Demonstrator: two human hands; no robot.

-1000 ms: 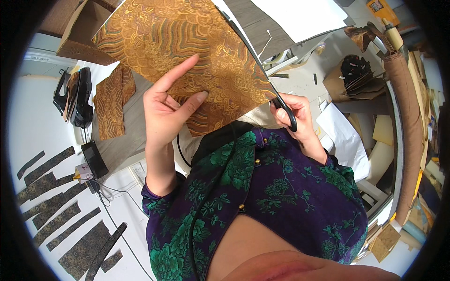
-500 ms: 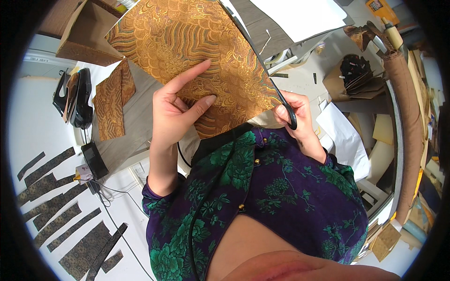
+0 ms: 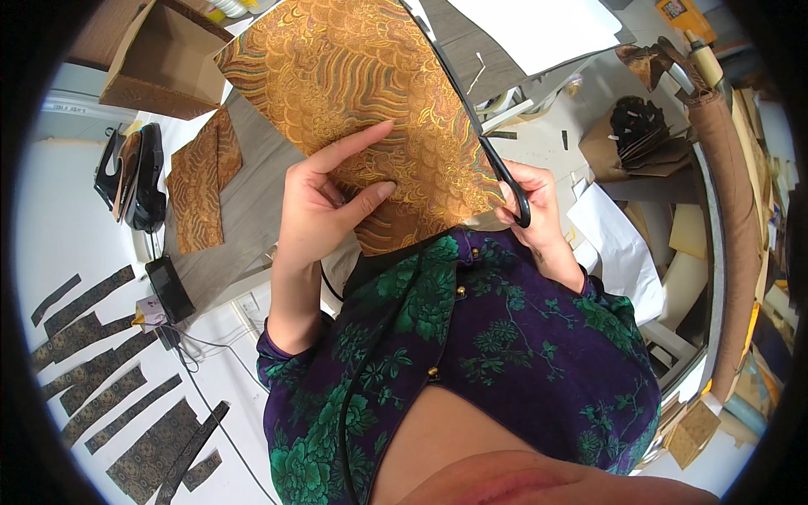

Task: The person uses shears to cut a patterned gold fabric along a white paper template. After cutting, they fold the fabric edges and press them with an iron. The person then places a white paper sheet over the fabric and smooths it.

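Note:
A stiff piece of golden-brown brocade fabric (image 3: 370, 101) with wave and scale patterns is held up in front of my chest. My left hand (image 3: 324, 198) grips it near the lower left edge, thumb and forefinger lying on its patterned face; the other fingers are behind it. Along the fabric's right edge runs a pair of scissors (image 3: 523, 204) with black handles. My right hand (image 3: 539, 202) holds them, fingers wrapped at the handle beside the fabric's lower right corner. How far the blades stand apart cannot be made out.
Behind the fabric lies a grey wood-grain table (image 3: 261, 202) with brocade offcuts (image 3: 198, 189), an open box (image 3: 164, 71) and white paper (image 3: 539, 29). A black tool (image 3: 147, 172) with a cord stands left. Dark patterned strips (image 3: 151, 450) lie lower left; a fabric roll (image 3: 724, 227) stands right.
The brocade and my left hand have shifted slightly to the right, and the fabric has turned a little. My right hand with the scissors has stayed almost in place.

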